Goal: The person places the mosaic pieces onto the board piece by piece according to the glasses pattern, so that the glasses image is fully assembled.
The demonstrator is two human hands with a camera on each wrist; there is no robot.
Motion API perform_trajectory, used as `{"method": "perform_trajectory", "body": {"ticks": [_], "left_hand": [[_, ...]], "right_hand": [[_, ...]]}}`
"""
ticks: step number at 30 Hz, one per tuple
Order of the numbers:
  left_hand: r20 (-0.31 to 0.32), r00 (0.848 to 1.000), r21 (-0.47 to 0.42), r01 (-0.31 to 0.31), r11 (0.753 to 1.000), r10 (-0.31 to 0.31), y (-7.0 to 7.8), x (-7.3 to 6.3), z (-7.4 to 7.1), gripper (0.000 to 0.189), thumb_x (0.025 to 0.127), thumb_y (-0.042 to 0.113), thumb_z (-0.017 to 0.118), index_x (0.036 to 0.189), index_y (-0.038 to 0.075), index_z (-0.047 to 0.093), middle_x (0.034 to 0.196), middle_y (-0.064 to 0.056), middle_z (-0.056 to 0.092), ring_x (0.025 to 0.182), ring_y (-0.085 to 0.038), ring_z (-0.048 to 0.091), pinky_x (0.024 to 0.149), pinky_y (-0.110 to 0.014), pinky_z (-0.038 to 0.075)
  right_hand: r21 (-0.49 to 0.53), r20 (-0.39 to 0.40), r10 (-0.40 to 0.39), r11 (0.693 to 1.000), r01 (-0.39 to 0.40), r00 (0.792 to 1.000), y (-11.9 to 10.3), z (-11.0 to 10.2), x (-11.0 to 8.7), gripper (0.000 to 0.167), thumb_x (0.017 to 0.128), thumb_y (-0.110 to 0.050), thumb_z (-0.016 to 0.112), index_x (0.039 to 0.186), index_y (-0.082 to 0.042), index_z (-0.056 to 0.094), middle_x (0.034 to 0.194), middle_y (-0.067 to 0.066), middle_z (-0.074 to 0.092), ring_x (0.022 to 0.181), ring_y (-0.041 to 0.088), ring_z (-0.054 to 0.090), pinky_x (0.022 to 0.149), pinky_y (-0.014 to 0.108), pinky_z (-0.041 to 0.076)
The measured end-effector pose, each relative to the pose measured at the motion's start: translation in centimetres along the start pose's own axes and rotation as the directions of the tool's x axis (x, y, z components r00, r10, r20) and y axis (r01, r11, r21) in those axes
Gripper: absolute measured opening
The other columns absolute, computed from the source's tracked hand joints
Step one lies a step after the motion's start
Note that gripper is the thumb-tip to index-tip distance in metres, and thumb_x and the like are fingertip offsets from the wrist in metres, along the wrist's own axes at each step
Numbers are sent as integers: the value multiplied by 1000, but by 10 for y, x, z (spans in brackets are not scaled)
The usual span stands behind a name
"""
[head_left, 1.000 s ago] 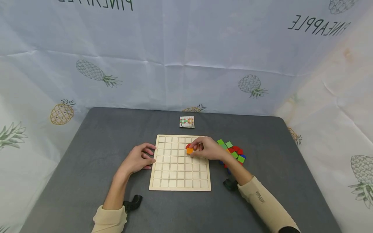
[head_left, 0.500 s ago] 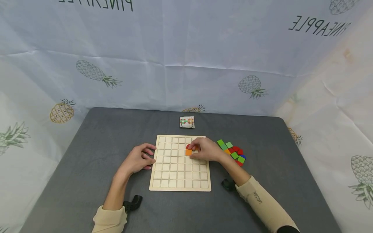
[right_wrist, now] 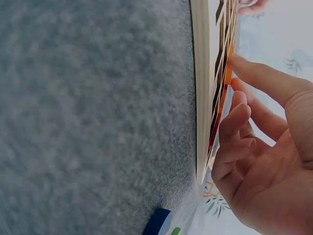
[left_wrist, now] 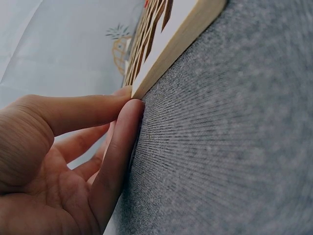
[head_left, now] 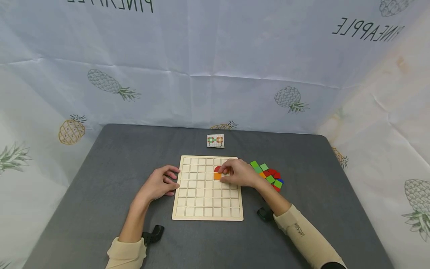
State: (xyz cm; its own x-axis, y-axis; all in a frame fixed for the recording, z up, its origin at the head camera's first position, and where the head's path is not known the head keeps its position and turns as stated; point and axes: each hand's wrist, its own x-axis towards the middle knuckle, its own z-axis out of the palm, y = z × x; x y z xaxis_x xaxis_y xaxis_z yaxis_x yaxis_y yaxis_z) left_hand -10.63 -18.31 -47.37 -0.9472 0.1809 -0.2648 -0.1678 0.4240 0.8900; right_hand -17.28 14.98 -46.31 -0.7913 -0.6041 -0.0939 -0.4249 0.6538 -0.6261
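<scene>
A wooden grid board (head_left: pixel 199 201) with square recesses lies on the dark table. My left hand (head_left: pixel 160 183) is at its left side, and the left wrist view shows thumb and finger pinching the board's edge (left_wrist: pixel 168 54). Over the upper right cells, my right hand (head_left: pixel 239 172) has thumb and index finger at an orange square tile (head_left: pixel 217 176), which sits in the grid. Its thumb touches the orange tile (right_wrist: pixel 229 66) in the right wrist view. Just behind is a red tile with a rounded side (head_left: pixel 217 169). My right fingers hide the neighbouring cells.
Several loose green, red, orange and blue tiles (head_left: pixel 270 179) lie to the board's right, partly behind my right forearm. A small card with a coloured grid pattern (head_left: pixel 215 141) lies beyond the board. A pineapple-print cloth (head_left: pixel 201 101) hangs behind the grey table (head_left: pixel 147 142).
My right hand has lowered the orange tile slightly toward me into a cell below the red piece, then shifted a little. The left hand has stayed at the board's edge.
</scene>
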Motion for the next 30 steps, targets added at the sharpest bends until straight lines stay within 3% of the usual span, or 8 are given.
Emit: {"method": "perform_trajectory", "body": {"ticks": [10, 16, 20, 30], "left_hand": [[-6, 1000, 10, 6, 1000, -6, -1, 1, 0, 49, 95, -2, 79, 141, 0, 62, 114, -20, 61, 82, -21, 65, 67, -34, 68], [-11, 1000, 18, 5, 1000, -5, -1, 0, 1, 49, 95, -2, 79, 140, -1, 62, 113, -19, 61, 81, -20, 64, 66, -34, 67], [-11, 1000, 12, 9, 1000, -9, 0, 0, 0, 49, 95, -2, 79, 140, -1, 62, 113, -19, 60, 81, -20, 64, 66, -34, 68], [-9, 1000, 6, 14, 1000, -14, 1, 0, 0, 48, 95, -2, 79, 140, 0, 62, 113, -19, 60, 81, -20, 64, 66, -35, 68]], "right_hand": [[-2, -30, 2, 1000, -2, 1000, 1, 1, -1, 19, 92, -23, 88, 108, -14, 81, 94, -2, 72, 70, 5, 54, 65, 20, 47], [32, -64, -12, 999, 14, 998, 6, -9, -9, 22, 92, -21, 88, 110, -10, 81, 93, 0, 73, 64, 6, 52, 62, 21, 45], [87, -76, 30, 996, -23, 997, 15, -20, -17, 24, 92, -18, 88, 113, -8, 81, 97, 5, 72, 62, 10, 51, 59, 23, 45], [103, -128, 135, 987, -122, 982, 50, -52, -50, 29, 94, -21, 86, 120, -8, 80, 107, 10, 74, 70, 15, 55, 56, 26, 45]]}}
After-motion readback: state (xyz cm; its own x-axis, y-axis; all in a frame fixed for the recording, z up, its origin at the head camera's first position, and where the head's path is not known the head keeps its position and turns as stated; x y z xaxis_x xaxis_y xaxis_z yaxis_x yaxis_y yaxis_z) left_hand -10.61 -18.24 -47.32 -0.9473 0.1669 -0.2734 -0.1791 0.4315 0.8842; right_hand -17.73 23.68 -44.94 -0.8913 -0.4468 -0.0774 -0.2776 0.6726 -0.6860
